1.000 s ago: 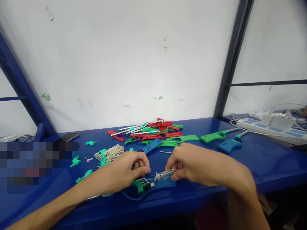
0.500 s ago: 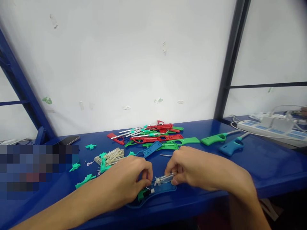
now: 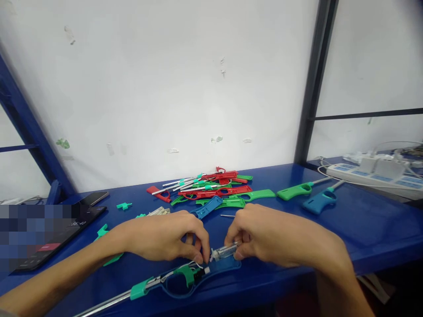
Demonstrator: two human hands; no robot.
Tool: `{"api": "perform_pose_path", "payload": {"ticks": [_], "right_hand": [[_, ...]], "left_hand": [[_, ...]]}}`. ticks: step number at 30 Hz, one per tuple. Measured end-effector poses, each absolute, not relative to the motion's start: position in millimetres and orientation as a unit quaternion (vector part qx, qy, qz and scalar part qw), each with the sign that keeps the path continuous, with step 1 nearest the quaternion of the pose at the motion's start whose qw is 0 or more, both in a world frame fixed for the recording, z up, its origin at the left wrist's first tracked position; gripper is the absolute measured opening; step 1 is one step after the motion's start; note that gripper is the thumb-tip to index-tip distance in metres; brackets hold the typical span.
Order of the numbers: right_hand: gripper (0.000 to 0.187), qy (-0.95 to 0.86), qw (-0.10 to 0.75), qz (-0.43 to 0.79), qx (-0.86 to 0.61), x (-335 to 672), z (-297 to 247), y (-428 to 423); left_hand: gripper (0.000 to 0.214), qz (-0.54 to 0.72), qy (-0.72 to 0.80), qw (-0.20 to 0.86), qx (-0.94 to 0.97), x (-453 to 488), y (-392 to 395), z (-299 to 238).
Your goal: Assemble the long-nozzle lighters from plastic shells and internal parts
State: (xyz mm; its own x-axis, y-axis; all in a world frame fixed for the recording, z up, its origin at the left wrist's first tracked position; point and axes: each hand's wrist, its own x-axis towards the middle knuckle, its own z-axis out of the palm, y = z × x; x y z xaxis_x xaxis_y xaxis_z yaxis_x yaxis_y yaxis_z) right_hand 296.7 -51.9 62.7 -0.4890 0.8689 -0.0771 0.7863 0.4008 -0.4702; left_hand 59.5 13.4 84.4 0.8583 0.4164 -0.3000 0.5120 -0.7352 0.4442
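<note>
My right hand [image 3: 254, 235] pinches a clear plastic fuel tank [image 3: 225, 251] just above the blue lighter half-shell [image 3: 228, 264]. My left hand [image 3: 178, 240] has its thumb and forefinger closed by the tank's white valve end; what sits between the fingertips is too small to tell. The open half-shell lies at the table's front, with a green trigger [image 3: 189, 276], a black igniter [image 3: 199, 274] and a thin white wire in it. From its left end runs a metal tube [image 3: 105, 304] with a teal collar [image 3: 140, 288].
Behind my hands lies a pile of red, green and blue lighter shells [image 3: 214, 191] with metal tubes. A green lighter [image 3: 294, 191] and a blue lighter [image 3: 319, 201] lie to the right, near a power strip [image 3: 373, 176]. At left are a tablet [image 3: 66, 240], a phone [image 3: 94, 198] and teal parts [image 3: 124, 206].
My left hand has lifted and shifted slightly, and its forearm has swung up, uncovering the metal tube and teal collar. My right hand still holds the tank, now slightly lower.
</note>
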Motion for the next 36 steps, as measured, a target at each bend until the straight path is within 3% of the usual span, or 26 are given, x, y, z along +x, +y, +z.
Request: {"api": "perform_pose_path", "payload": {"ticks": [6,22,36], "right_hand": [[0.02,-0.834,0.089,0.221,-0.498,296.2,60.7,-51.2],[0.022,-0.828,0.101,0.221,-0.506,295.8,57.9,-49.8],[0.017,-0.823,0.097,0.233,-0.508,295.1,54.6,-48.3]], "left_hand": [[0.015,-0.062,0.192,0.32,0.926,54.8,21.9,77.3],[0.011,-0.062,0.256,0.352,0.898,52.7,18.1,72.7],[0.021,-0.031,0.253,0.384,0.888,45.7,24.4,62.8]]}}
